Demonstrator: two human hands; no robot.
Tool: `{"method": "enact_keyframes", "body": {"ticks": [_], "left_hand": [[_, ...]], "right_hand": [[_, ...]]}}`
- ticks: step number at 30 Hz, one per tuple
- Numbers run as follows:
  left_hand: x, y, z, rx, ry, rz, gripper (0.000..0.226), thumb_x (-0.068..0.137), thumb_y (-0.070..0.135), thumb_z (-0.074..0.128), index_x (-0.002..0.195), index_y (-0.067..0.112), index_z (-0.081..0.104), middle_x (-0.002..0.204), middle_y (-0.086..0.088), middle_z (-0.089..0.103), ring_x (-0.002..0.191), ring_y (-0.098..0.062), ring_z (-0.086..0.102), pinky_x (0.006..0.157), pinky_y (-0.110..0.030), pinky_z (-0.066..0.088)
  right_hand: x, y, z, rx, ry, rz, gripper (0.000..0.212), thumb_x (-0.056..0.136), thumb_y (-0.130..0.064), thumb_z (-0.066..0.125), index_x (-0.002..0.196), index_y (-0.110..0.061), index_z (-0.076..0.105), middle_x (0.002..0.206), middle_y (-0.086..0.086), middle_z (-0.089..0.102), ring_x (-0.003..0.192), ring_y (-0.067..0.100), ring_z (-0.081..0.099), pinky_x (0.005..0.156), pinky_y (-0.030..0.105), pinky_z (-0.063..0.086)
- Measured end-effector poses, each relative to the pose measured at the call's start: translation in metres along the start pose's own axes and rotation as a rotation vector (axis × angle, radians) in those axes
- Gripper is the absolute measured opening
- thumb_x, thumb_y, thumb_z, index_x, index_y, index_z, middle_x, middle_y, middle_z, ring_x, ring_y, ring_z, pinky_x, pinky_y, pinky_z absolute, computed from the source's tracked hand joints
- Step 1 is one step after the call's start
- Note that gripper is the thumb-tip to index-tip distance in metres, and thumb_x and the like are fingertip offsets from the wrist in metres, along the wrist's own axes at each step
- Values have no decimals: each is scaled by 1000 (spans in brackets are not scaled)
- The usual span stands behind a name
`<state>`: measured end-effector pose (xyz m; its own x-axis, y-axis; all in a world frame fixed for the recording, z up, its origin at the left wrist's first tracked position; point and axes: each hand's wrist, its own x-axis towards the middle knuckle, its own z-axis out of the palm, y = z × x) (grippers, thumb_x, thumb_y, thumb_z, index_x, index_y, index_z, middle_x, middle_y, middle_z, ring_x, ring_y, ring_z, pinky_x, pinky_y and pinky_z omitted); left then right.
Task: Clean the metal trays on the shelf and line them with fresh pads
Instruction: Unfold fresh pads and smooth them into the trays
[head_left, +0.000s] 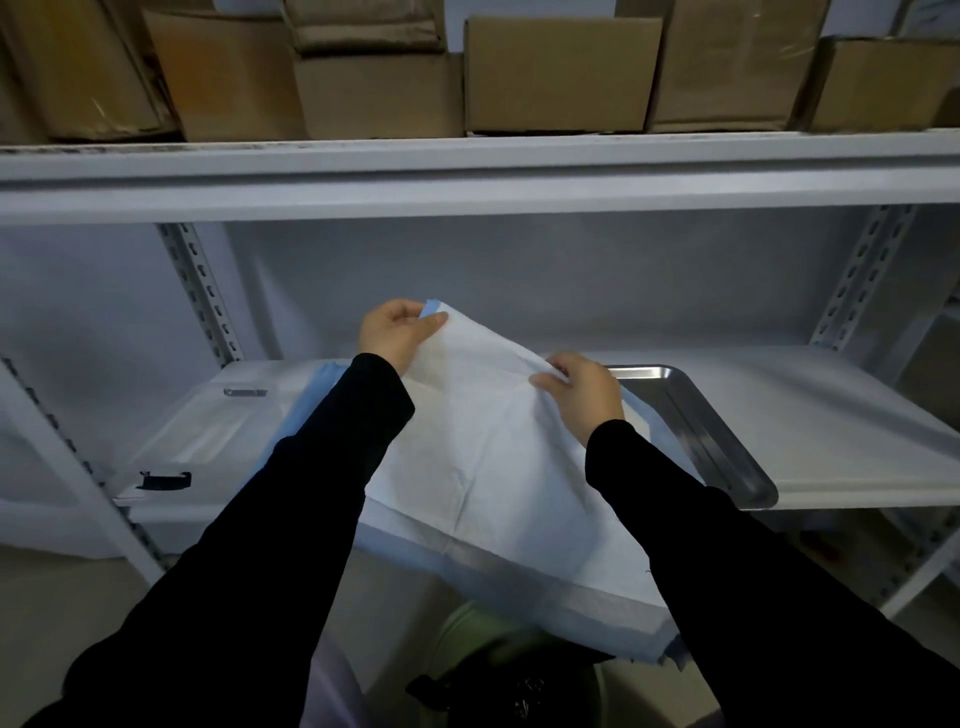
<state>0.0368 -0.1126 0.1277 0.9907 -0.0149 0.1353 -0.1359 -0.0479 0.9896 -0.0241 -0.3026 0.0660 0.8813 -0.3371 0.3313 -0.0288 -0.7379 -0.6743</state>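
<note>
A white pad with a blue border (483, 467) is spread over the middle shelf and hangs past its front edge. My left hand (397, 332) pinches the pad's far left corner and lifts it above the shelf. My right hand (584, 392) pinches the pad's far edge lower down, over the tray. A shiny metal tray (711, 436) lies on the shelf under the pad; only its right rim and corner show. Both arms wear black sleeves.
The white metal shelf (841, 415) extends to the right of the tray. A clear plastic sheet with a black clip (166, 480) lies at the shelf's left. Several cardboard boxes (561, 73) stand on the upper shelf. A pale green bin (498, 654) sits below.
</note>
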Motion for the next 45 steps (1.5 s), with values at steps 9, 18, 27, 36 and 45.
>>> {"method": "enact_keyframes", "body": {"ticks": [9, 18, 27, 36, 45], "left_hand": [[-8, 0, -1, 750, 227, 266, 27, 86, 20, 62, 113, 24, 64, 131, -1, 50, 127, -25, 38, 106, -33, 31], [-27, -1, 40, 1298, -207, 610, 43, 87, 48, 58, 124, 26, 58, 130, 7, 56, 121, -19, 42, 95, -29, 35], [-21, -5, 37, 1310, -128, 509, 19, 93, 31, 54, 105, 26, 67, 105, -5, 65, 106, -22, 55, 72, -27, 37], [-8, 5, 21, 1413, -47, 386, 19, 94, 17, 48, 102, 15, 65, 98, -8, 67, 82, -27, 59, 65, -29, 39], [-5, 5, 16, 1215, -60, 207, 20, 96, 5, 40, 111, 1, 53, 111, -20, 60, 101, -37, 58, 80, -37, 46]], "right_hand": [[1, -5, 3, -182, 76, -99, 25, 93, -32, 55, 86, -10, 65, 87, 13, 66, 91, 34, 57, 71, 32, 32], [-3, -15, 4, -334, 12, -134, 32, 98, -38, 44, 96, -15, 67, 98, 7, 69, 103, 31, 55, 87, 35, 33], [-4, 2, -4, -274, -131, 9, 44, 83, -43, 65, 123, -26, 58, 119, 1, 64, 122, 22, 49, 110, 39, 23], [4, -5, -16, -526, 58, -39, 30, 97, -37, 45, 106, -22, 69, 113, 4, 59, 115, 28, 44, 95, 37, 26], [8, -15, -20, -587, 17, -16, 20, 90, -19, 56, 108, -18, 63, 111, 5, 64, 104, 27, 60, 90, 33, 35]]}}
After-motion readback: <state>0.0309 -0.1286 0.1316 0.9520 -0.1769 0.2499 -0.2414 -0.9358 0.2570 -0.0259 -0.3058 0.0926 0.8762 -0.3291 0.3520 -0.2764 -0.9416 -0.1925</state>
